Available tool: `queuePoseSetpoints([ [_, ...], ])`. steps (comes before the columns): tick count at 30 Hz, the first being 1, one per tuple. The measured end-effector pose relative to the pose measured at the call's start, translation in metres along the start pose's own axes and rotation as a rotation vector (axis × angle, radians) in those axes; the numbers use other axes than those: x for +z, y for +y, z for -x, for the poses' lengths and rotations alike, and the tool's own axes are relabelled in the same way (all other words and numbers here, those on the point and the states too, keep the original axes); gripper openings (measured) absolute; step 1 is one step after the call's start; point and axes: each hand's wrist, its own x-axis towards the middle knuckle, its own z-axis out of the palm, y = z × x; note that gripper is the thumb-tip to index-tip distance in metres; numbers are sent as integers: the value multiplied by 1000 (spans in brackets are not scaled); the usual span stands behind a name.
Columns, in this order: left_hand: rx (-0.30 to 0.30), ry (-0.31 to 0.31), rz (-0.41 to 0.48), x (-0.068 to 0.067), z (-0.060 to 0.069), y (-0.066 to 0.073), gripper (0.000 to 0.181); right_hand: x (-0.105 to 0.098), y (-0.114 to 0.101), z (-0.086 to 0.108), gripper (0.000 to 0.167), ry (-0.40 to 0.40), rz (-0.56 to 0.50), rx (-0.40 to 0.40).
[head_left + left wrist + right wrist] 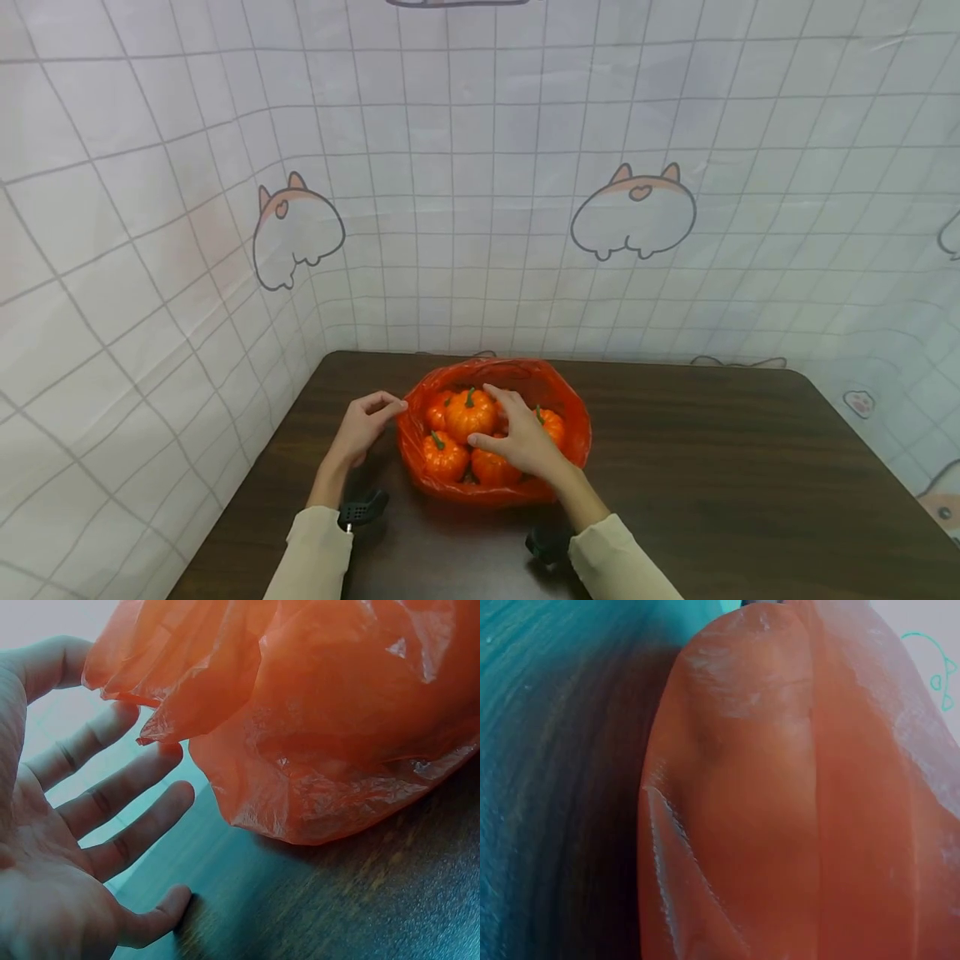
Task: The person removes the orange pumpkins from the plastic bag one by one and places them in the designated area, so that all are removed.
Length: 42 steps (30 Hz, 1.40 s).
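A red-orange plastic bag stands wide open on the table, with several small orange pumpkins with green stems inside. At its left rim my left hand pinches the edge of the plastic. The left wrist view shows the bag's gathered rim against the fingertips, the lower fingers spread apart. My right hand is over the bag's mouth, thumb and fingers parted beside the topmost pumpkin; whether it touches is unclear. Only the bag's side shows in the right wrist view, the right hand hidden.
The dark wooden table extends to the right of the bag. Behind and at the left hangs a white grid-patterned sheet with cartoon animal prints. Black devices are at both wrists.
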Motion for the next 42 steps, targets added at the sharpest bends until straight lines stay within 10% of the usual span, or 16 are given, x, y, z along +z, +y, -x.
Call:
queuePoseSetpoints([
  [42,1,-27,-7,0,-2,-2,32,-10,1,-1,71,123,-86,-23],
])
